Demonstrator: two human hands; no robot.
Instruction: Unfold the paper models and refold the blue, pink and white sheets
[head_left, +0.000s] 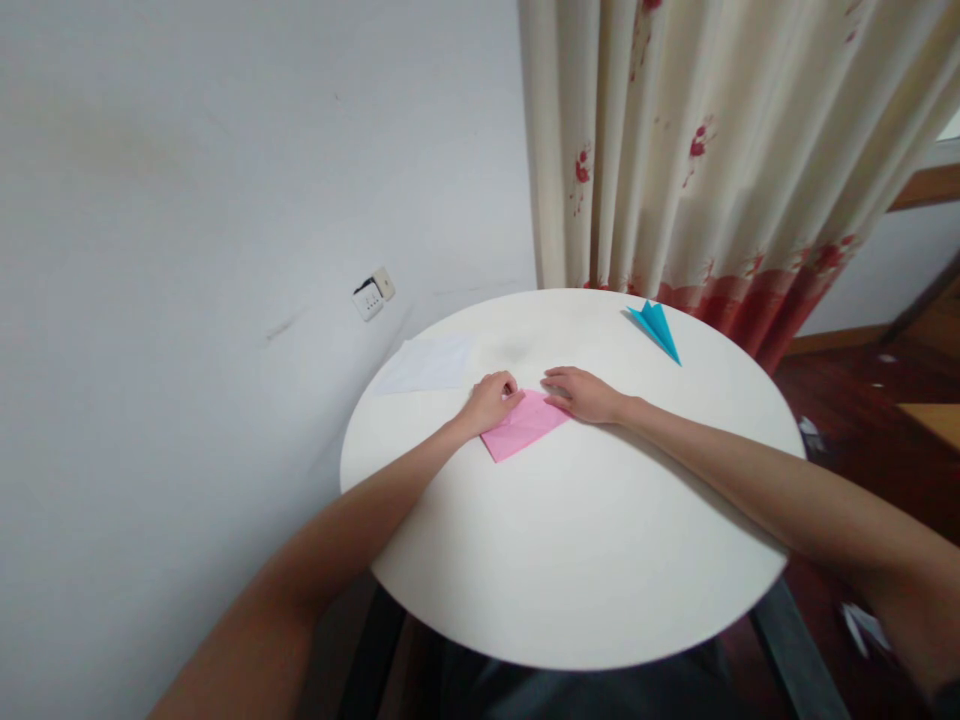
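A folded sheet of pink paper (pixel 523 428) lies on the round white table (pixel 585 560), with a corner pointing toward me. My left hand (pixel 489 404) is on its left side, fingers curled and the thumb on the paper's upper left edge, closed on it. At the paper's right side rests my right hand (pixel 589 396). Its fingers stretch out to the left, with the thumb set apart and touching the right edge of the sheet. Both hands partly cover the paper's edges.
A blue folded paper plane (pixel 657 330) lies at the back right of the table. White paper (pixel 426 364) sits at the back left. A wall with a socket (pixel 368 299) borders the left side, and a flowered curtain (pixel 675 160) hangs behind.
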